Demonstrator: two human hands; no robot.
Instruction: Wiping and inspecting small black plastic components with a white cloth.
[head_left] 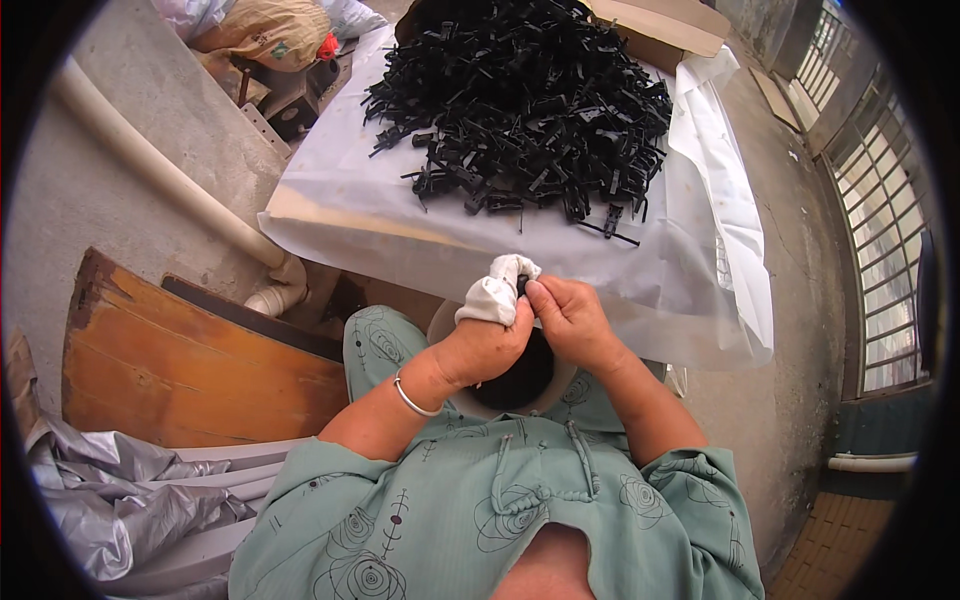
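Both my hands meet over a bucket (565, 383) between my knees, just short of the table's near edge. A white cloth covering (488, 300) wraps the fingers of my left hand (497, 340), which are closed on a small black plastic part (522, 285). My right hand (572, 318) pinches the same part between thumb and fingers; most of it is hidden. Dark contents lie inside the bucket. Beyond my hands, a big heap of black plastic parts (530, 110) with thin protruding strips covers much of the table.
The table (390, 235) is draped in white plastic sheeting. Behind the heap stands an open cardboard box (665, 25). To the left are a pale pipe (160, 165), a wooden board (190, 360) and silver sheeting (110, 510). A barred window (880, 240) is on the right.
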